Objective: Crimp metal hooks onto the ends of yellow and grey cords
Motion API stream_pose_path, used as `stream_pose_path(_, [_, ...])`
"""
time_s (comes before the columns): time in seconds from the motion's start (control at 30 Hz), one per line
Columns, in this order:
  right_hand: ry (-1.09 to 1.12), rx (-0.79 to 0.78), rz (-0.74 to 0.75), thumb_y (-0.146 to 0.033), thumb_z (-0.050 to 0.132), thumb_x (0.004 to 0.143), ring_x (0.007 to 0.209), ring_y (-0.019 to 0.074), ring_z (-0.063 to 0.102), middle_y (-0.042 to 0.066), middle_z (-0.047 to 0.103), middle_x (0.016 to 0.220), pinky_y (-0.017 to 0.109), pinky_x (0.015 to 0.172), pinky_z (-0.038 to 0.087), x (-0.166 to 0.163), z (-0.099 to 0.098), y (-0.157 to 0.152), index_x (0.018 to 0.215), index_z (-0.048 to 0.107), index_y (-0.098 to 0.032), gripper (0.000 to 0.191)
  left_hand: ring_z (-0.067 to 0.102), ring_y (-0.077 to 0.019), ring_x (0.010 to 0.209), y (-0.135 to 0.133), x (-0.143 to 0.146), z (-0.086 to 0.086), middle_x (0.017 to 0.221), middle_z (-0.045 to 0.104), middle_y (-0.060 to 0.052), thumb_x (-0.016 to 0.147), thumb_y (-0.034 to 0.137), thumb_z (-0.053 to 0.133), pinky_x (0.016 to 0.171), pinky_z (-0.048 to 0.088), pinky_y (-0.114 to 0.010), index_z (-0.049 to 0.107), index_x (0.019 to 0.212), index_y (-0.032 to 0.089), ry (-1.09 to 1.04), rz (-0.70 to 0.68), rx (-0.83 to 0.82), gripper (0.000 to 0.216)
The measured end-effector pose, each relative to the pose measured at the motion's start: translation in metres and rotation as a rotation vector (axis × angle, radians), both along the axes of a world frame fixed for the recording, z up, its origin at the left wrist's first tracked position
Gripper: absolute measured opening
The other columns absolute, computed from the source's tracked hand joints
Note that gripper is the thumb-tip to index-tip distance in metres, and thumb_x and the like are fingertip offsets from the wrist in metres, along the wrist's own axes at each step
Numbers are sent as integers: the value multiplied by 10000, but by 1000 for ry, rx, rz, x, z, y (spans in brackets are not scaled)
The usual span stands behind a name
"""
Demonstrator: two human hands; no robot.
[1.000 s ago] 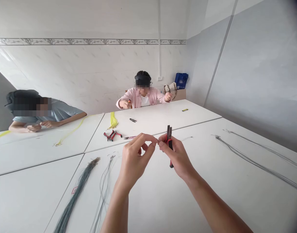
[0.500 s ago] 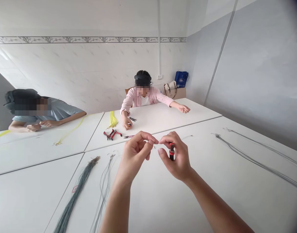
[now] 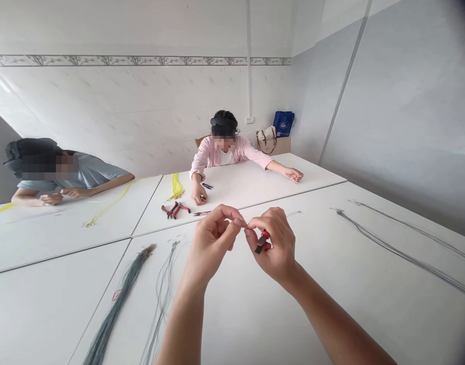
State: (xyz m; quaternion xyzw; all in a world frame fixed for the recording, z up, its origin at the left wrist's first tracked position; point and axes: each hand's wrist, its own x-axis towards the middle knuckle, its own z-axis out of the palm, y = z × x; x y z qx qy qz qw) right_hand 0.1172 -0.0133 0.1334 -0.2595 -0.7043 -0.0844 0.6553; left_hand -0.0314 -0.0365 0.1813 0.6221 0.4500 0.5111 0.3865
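Note:
Both my hands are raised over the white table [image 3: 278, 314], fingertips almost meeting. My left hand [image 3: 213, 243] is closed in a pinch on a thin wire end, too fine to see clearly. My right hand [image 3: 276, 243] is curled around red-handled pliers [image 3: 262, 242], which lie tucked in the palm, and its thumb and forefinger pinch the same small wire piece. A dark bundle of wires [image 3: 120, 299] and a thinner grey bundle [image 3: 162, 294] lie on the table to my left.
More long grey wires [image 3: 399, 253] stretch across the table at right. Across the table a person in pink [image 3: 225, 149] reaches out with both arms, near red pliers [image 3: 173, 209] and yellow wires [image 3: 176, 187]. Another person [image 3: 65, 175] sits at left.
The pliers in my right hand went from upright to tucked down into the palm. The person in pink lowered both hands to the table and stretched one arm out.

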Motion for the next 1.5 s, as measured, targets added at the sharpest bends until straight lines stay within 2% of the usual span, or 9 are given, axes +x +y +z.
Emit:
stream_pose_path(0.23, [96, -82, 31, -78, 547, 924, 639, 165, 427, -14, 531, 717, 338, 645, 390, 9, 9, -2, 906, 521, -259, 184, 327, -89, 508, -1, -6, 3, 634, 479, 44, 964, 390, 577, 467, 262, -211, 653, 986, 233, 191, -67, 34, 175])
stream_pose_path(0.5, [406, -325, -35, -295, 566, 985, 662, 155, 478, -2, 531, 778, 307, 594, 408, 39, 12, 15, 886, 550, -236, 116, 405, -117, 414, -18, -32, 14, 487, 494, 5, 1034, 509, 431, 480, 393, -276, 773, 924, 232, 281, -781, -69, 453])
stream_pose_path(0.73, [487, -456, -21, -327, 585, 945, 577, 137, 440, -35, 470, 682, 298, 550, 398, 56, 15, 23, 869, 559, -225, 130, 135, -40, 174, -18, -54, 10, 287, 359, 126, 984, 387, 627, 239, 263, -169, 667, 729, 260, -626, -424, 247, 288])
stream_pose_path(0.9, [400, -466, 25, -322, 569, 971, 611, 140, 439, -31, 486, 704, 298, 583, 411, 53, 16, 20, 857, 548, -229, 148, 712, 12, 708, -10, -55, 20, 905, 787, 137, 995, 260, 596, 692, 570, -39, 694, 939, 305, -991, -227, 386, 121])
stream_pose_path(1.0, [302, -468, 119, -303, 559, 990, 635, 140, 438, -24, 493, 740, 293, 590, 404, 50, 17, 16, 869, 545, -233, 140, 552, -98, 1379, -3, -50, 17, 1410, 653, 127, 1079, 376, 356, 1191, 456, -289, 704, 1140, 422, -703, 89, 545, 356])
stream_pose_path(1.17, [134, -461, 291, -258, 538, 1013, 659, 135, 410, -18, 476, 776, 286, 598, 383, 50, 23, 6, 853, 514, -233, 164, 191, -253, 1598, 9, -49, 5, 1670, 353, 91, 1073, 330, 416, 1329, 65, -542, 703, 1258, 339, 387, 572, 840, 341])
stream_pose_path(1.3, [175, -399, 301, -268, 543, 1017, 672, 140, 439, -4, 506, 806, 277, 558, 366, 53, 26, 0, 850, 533, -236, 169, 523, -279, 1409, 18, -50, -3, 1332, 702, -59, 1079, 276, 386, 1279, -25, -644, 630, 1336, 247, 1001, 504, 784, 355])
stream_pose_path(1.4, [235, -338, 240, -296, 553, 1016, 699, 149, 483, 13, 535, 837, 276, 541, 357, 56, 27, 0, 831, 542, -233, 196, 722, -241, 1003, 25, -46, -10, 948, 771, -70, 1085, 291, 332, 1189, 337, -556, 603, 1344, 176, 1139, 432, 623, 392])
stream_pose_path(1.5, [300, -283, 194, -298, 563, 1011, 697, 148, 501, 9, 535, 826, 282, 565, 371, 59, 28, 1, 839, 549, -234, 184, 672, -195, 631, 26, -38, -14, 844, 747, -46, 1078, 322, 304, 764, 543, -360, 537, 1404, 188, 1118, 432, 299, 423])
